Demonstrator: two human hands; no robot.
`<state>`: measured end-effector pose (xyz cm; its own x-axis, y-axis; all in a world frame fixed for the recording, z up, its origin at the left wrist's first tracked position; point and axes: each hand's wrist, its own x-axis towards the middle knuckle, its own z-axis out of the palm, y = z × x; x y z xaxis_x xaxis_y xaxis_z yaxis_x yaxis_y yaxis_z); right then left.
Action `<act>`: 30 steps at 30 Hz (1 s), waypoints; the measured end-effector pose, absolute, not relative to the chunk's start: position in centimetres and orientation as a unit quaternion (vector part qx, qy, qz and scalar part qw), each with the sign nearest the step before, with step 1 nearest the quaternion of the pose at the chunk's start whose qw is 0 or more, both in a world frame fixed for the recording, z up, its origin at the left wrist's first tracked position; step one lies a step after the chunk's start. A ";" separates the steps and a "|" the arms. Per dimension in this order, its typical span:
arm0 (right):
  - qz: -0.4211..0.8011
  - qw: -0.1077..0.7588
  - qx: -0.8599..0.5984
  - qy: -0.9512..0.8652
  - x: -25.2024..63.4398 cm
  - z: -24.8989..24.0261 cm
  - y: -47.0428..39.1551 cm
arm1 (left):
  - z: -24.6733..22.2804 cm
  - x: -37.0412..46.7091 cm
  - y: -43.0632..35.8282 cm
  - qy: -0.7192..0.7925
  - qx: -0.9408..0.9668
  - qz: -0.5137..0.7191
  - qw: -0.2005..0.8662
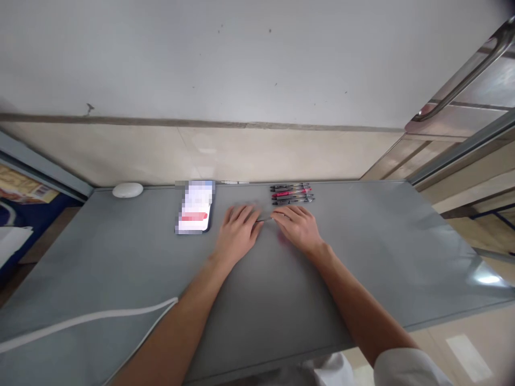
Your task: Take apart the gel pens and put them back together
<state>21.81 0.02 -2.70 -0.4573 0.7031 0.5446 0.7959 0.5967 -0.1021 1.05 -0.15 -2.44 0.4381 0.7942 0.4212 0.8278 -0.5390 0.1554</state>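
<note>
Head view: a thin dark rod (264, 219) lies between the left hand (237, 230) and the right hand (300, 228), over the middle of the grey table (374, 230). Only a short, narrow length shows; its ends are hidden at the fingers, and its full form cannot be confirmed. The hands are apart, palms down, with fingertips at either end of the visible length; firmness of grip cannot be told.

Just beyond the right hand, several slim pens (292, 193) lie flat side by side, dark ones with one red among them.

Edges: the table's back edge runs along the pale wall (281, 155); its front edge passes beneath the right forearm. Table surface extends from the right hand to the right side, where glare shows. On the left, a phone (196, 206) with a lit, blurred screen sits near the back edge, a white oval object (127, 190) farther left. A white cable (100, 314) crosses the front left, reaching the left forearm.
</note>
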 end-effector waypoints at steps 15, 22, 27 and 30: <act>-0.153 0.251 -0.514 -0.806 25.6 -2.9 2.3 | -3.1 1.2 -0.1 -0.546 -0.825 -0.140 0.028; -0.158 0.244 -0.529 -0.797 25.7 -3.2 2.8 | -3.0 1.3 -0.1 -0.547 -0.825 -0.137 0.032; -0.148 0.232 -0.546 -0.791 25.8 -3.2 3.0 | -2.9 1.3 -0.1 -0.548 -0.825 -0.136 0.033; -0.152 0.235 -0.551 -0.786 25.7 -3.1 2.9 | -3.0 1.3 -0.1 -0.548 -0.825 -0.134 0.033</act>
<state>25.73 2.86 -3.08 -0.2831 0.7946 0.5370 0.9374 0.3478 -0.0205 1.26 -0.14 -2.95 0.3643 0.8949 0.2577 0.9126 -0.3982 0.0926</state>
